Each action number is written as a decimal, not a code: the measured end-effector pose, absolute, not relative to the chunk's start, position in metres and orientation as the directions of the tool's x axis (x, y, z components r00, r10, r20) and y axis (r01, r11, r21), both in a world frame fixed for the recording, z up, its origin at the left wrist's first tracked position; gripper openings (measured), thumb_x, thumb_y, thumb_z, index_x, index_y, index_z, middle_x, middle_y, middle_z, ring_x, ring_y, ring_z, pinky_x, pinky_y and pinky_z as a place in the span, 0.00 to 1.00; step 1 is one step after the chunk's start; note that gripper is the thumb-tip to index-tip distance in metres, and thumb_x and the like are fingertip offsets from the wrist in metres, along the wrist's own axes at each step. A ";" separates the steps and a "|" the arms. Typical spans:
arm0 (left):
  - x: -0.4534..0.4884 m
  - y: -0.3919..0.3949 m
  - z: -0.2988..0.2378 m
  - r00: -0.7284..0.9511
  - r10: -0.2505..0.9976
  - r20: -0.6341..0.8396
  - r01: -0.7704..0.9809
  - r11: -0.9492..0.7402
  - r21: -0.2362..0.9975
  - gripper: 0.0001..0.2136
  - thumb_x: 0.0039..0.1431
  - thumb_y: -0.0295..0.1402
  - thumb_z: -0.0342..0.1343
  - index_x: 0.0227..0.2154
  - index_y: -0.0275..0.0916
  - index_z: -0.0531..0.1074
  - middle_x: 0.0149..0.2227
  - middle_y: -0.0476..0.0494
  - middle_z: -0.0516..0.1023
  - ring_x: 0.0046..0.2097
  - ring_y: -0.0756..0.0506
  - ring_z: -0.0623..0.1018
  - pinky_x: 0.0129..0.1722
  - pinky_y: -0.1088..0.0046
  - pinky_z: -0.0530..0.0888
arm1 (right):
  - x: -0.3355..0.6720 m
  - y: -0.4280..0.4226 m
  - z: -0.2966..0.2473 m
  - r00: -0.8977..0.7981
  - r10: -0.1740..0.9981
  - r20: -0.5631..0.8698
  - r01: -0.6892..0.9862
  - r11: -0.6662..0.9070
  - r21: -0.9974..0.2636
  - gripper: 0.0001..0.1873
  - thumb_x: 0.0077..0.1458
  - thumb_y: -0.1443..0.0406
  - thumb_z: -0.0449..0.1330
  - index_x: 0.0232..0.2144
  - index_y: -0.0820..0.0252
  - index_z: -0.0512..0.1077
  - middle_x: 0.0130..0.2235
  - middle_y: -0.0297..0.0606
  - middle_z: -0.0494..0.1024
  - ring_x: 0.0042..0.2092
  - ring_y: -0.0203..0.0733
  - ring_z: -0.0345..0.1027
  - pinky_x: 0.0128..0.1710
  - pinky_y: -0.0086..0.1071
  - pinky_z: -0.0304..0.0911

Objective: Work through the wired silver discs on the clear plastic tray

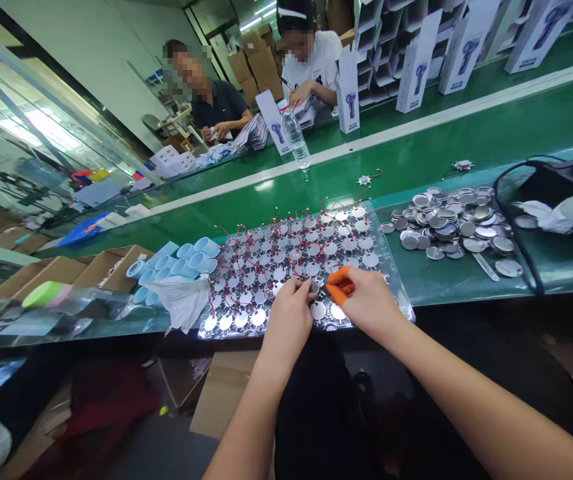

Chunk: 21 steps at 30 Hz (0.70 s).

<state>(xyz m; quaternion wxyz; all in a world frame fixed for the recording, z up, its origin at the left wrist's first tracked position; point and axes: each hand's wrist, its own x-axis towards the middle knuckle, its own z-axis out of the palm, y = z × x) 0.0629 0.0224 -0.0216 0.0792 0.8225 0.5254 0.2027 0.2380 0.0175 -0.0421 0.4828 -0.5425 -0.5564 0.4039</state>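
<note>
A clear tray [396, 283] at the front edge of the green table holds several small round white boards with red wires [296, 250]. My left hand [289, 313] and my right hand [369, 300] meet over the tray's near edge. Between their pinched fingertips sits a small round metal disc [315, 287]. Orange finger cots [339, 287] cover my right thumb and forefinger. Both hands have fingers closed around the disc.
A heap of round metal discs [451, 223] lies right of the tray, beside a black bin [541, 193]. Light-blue cups [176, 263] and cardboard boxes [66, 270] sit left. A water bottle [297, 140] and white product boxes [349, 93] stand beyond the belt, where two people work.
</note>
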 end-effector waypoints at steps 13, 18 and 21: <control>0.055 0.028 -0.019 0.373 0.893 0.251 0.749 -0.450 0.487 0.15 0.65 0.29 0.52 0.53 0.44 0.72 0.51 0.40 0.71 0.54 0.42 0.72 0.57 0.59 0.69 | 0.234 0.032 -0.038 0.069 0.964 -0.256 -0.250 -0.232 -0.940 0.07 0.47 0.69 0.66 0.31 0.62 0.72 0.23 0.35 0.78 0.26 0.44 0.78 0.26 0.34 0.76; 0.050 0.034 -0.019 0.309 0.935 0.175 0.673 -0.345 0.655 0.14 0.62 0.29 0.55 0.50 0.45 0.75 0.48 0.44 0.72 0.42 0.47 0.75 0.47 0.67 0.73 | 0.233 0.033 -0.035 0.057 0.962 -0.269 -0.277 -0.243 -0.930 0.06 0.47 0.71 0.65 0.30 0.61 0.71 0.21 0.33 0.76 0.24 0.42 0.77 0.23 0.31 0.74; 0.047 0.036 -0.020 0.295 0.945 0.138 0.634 -0.302 0.712 0.14 0.62 0.29 0.55 0.50 0.46 0.76 0.48 0.45 0.73 0.40 0.48 0.74 0.45 0.69 0.72 | 0.233 0.033 -0.028 0.052 0.955 -0.292 -0.283 -0.266 -0.921 0.06 0.48 0.72 0.65 0.29 0.62 0.71 0.20 0.32 0.75 0.24 0.41 0.76 0.22 0.30 0.73</control>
